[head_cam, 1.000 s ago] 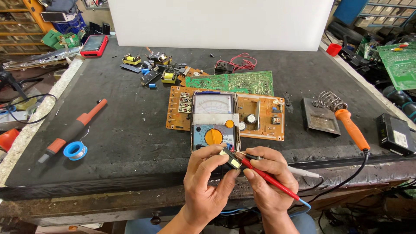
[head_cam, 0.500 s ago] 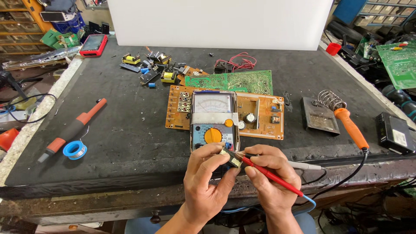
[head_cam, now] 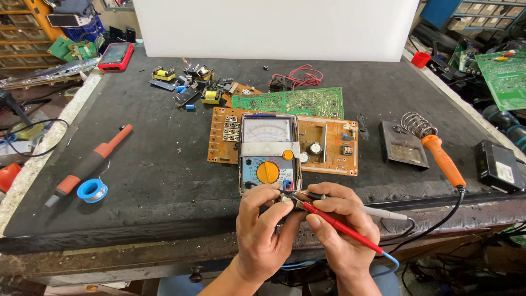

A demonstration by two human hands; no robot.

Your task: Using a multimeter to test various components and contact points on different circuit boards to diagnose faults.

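Observation:
My left hand (head_cam: 263,227) pinches a small electronic component (head_cam: 285,199) at the near edge of the workbench. My right hand (head_cam: 337,225) grips a red test probe (head_cam: 339,227) and a black probe (head_cam: 315,195), their tips touching the component. Just beyond my fingers an analog multimeter (head_cam: 268,151) with an orange dial lies on an orange-brown circuit board (head_cam: 329,145).
A green circuit board (head_cam: 296,102) and several loose parts (head_cam: 192,85) lie farther back. An orange soldering iron (head_cam: 442,161) rests in its stand (head_cam: 402,145) at right, next to a black adapter (head_cam: 497,166). At left lie a desoldering pump (head_cam: 87,164) and solder spool (head_cam: 91,190).
Both hands stay over the component with the probes; only small finger shifts show.

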